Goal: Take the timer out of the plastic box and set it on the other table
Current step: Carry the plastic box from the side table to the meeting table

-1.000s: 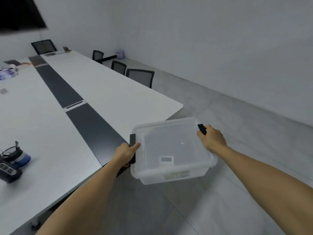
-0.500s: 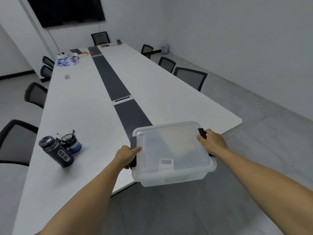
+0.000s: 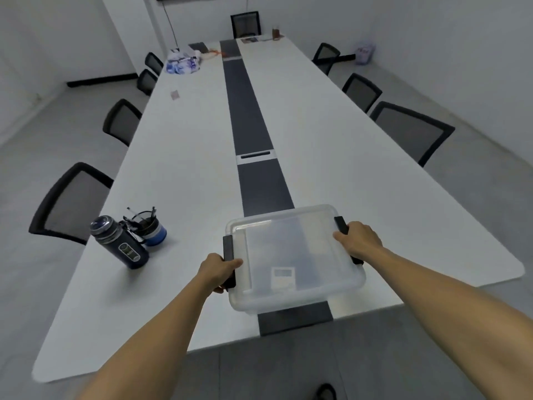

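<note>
Left hand [image 3: 219, 269]: clamped on the plastic box's [image 3: 294, 255] left black latch.
Right hand [image 3: 357, 239]: clamped on its right latch.
Plastic box: lid on, over the near end of the long white table [image 3: 190, 157].
Timer [image 3: 283, 277]: inside, near front wall.
Bottle [image 3: 119, 241]: left on table, beside a blue cup [image 3: 151, 229].
</note>
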`<act>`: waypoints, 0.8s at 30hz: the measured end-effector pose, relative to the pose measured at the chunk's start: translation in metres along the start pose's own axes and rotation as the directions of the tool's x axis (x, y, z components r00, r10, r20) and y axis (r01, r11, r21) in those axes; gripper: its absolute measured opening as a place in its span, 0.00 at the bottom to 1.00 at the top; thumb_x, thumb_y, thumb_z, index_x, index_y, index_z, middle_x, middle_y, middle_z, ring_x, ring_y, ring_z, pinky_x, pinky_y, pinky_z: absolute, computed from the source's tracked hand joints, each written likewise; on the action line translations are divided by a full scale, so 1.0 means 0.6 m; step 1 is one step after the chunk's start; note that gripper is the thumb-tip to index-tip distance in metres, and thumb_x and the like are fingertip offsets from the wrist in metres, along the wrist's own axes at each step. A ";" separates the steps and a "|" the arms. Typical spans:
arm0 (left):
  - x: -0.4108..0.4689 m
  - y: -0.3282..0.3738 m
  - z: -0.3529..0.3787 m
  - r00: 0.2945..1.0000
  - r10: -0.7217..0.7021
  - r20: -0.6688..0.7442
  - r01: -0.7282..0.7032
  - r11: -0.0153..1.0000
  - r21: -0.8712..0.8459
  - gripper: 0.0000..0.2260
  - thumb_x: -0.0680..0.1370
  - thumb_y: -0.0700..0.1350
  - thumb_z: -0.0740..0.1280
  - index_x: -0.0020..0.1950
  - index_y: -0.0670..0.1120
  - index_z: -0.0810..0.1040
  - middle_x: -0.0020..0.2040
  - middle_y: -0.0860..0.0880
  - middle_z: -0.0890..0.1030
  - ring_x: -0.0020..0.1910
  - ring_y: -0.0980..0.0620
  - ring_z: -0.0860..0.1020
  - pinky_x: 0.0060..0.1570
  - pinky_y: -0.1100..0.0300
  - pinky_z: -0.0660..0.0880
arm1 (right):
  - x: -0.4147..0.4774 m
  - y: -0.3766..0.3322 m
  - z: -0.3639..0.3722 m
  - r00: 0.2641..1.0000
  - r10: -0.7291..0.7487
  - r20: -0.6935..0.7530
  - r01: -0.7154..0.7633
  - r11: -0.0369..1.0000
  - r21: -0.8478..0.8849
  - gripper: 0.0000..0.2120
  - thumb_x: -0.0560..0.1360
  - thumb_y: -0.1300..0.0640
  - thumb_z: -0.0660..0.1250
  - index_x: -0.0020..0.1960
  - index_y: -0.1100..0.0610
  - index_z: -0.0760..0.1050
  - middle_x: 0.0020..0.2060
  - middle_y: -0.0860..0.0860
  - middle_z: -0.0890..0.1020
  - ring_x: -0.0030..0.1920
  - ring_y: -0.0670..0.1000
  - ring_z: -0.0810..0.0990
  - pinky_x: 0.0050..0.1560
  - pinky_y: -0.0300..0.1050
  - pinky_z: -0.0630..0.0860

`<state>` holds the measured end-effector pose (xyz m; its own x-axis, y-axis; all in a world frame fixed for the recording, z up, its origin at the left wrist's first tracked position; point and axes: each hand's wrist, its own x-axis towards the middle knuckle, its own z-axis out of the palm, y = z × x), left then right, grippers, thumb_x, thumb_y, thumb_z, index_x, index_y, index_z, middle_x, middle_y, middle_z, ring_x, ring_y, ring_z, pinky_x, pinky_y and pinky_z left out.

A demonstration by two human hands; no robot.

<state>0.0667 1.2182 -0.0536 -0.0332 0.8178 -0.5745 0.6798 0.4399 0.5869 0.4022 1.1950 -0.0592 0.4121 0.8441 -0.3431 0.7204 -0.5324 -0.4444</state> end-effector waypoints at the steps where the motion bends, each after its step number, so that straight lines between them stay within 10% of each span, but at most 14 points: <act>1: 0.012 0.000 0.000 1.000 -0.021 -0.014 0.021 1.000 -0.010 0.17 0.77 0.52 0.68 0.54 0.38 0.75 0.49 0.40 0.82 0.46 0.40 0.82 0.40 0.52 0.80 | 0.020 -0.011 0.005 1.000 -0.010 0.025 0.010 1.000 -0.010 0.15 0.76 0.45 0.63 0.51 0.58 0.74 0.44 0.53 0.80 0.43 0.57 0.80 0.40 0.47 0.74; 24: 0.179 -0.037 0.003 0.980 0.017 -0.200 0.033 0.970 0.243 0.19 0.81 0.59 0.53 0.57 0.44 0.68 0.46 0.46 0.77 0.43 0.44 0.77 0.42 0.54 0.74 | 0.131 -0.088 0.121 0.999 -0.042 -0.007 0.037 0.950 -0.310 0.19 0.82 0.43 0.48 0.53 0.58 0.68 0.42 0.53 0.79 0.38 0.55 0.77 0.39 0.49 0.73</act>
<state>0.0494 1.2955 -0.1290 -0.1676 0.8828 -0.4388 0.8357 0.3633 0.4117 0.3561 1.2851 -0.1225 0.3857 0.8659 -0.3186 0.8728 -0.4544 -0.1781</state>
